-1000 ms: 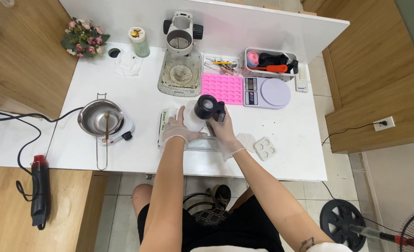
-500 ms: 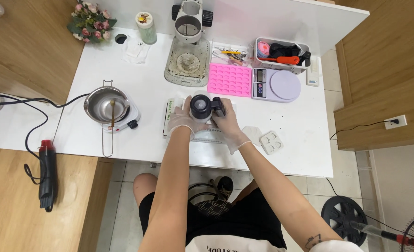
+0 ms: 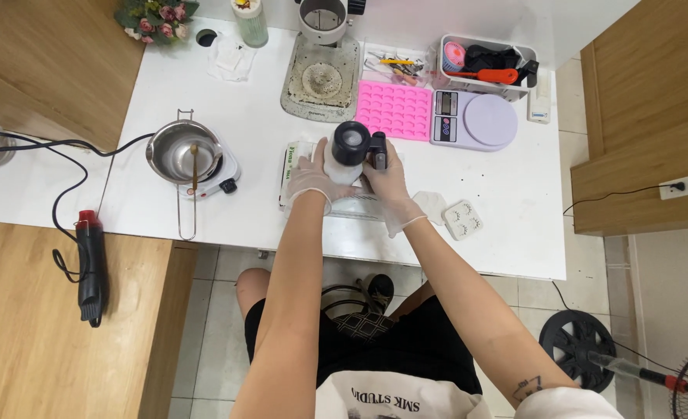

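A black round cup (image 3: 351, 142) with a side handle stands near the middle of the white table (image 3: 507, 233), its open top facing up. My right hand (image 3: 391, 183), in a thin clear glove, grips the handle side. My gloved left hand (image 3: 310, 175) wraps the cup's pale lower part from the left. Both hands and the cup are above a white packet (image 3: 290, 166) with green print and a clear tray (image 3: 359, 208). What the cup holds cannot be made out.
A metal pot (image 3: 179, 151) sits on a small hot plate at left. Behind the cup are a pink silicone mould (image 3: 395, 110), a digital scale (image 3: 476, 122), a grey stand base (image 3: 320, 78) and a tool bin (image 3: 490, 64). A small white mould (image 3: 462, 219) lies at right. A heat gun (image 3: 91, 265) rests on the wooden bench.
The head view has shifted, so the table sits higher in the frame. Both hands have stayed on the black cup, which has shifted slightly left and looks more upright.
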